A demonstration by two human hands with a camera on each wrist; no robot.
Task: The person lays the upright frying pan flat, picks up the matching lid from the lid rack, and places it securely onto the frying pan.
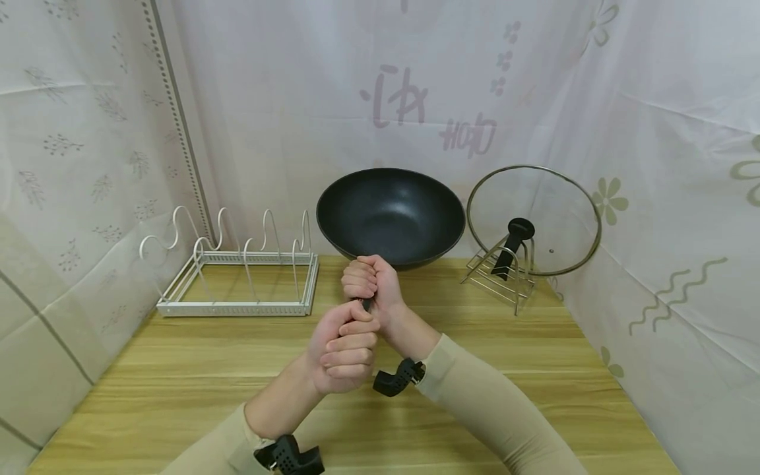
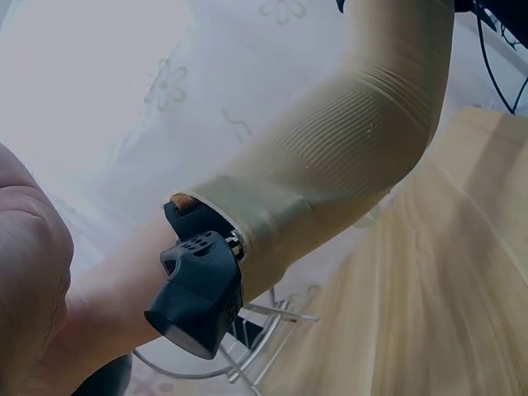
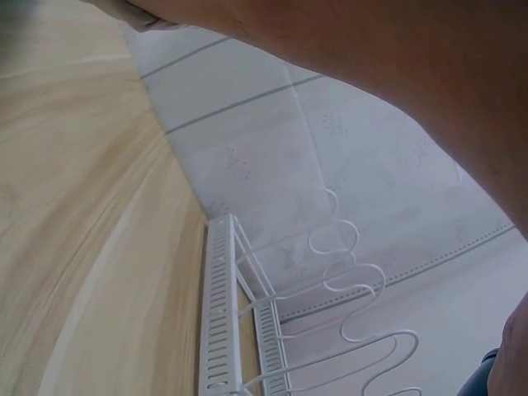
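Note:
A black wok (image 1: 392, 218) is tilted with its open inside toward the head camera, at the middle back of the table. Both hands grip its black handle (image 1: 367, 304), one behind the other. My right hand (image 1: 377, 287) wraps the handle close to the pan. Nearer to me, my left hand (image 1: 344, 349) is curled round the end of it. Fingers hide most of the handle. In the left wrist view, a dark bit of the wok (image 2: 107, 379) shows below the right forearm.
On the left stands a white wire rack (image 1: 237, 309) with tall curved dividers. At the right, a glass lid (image 1: 558, 224) with a black knob leans upright in a small metal stand (image 1: 516, 290). Patterned curtains (image 1: 285, 132) enclose the wooden table (image 1: 237, 376).

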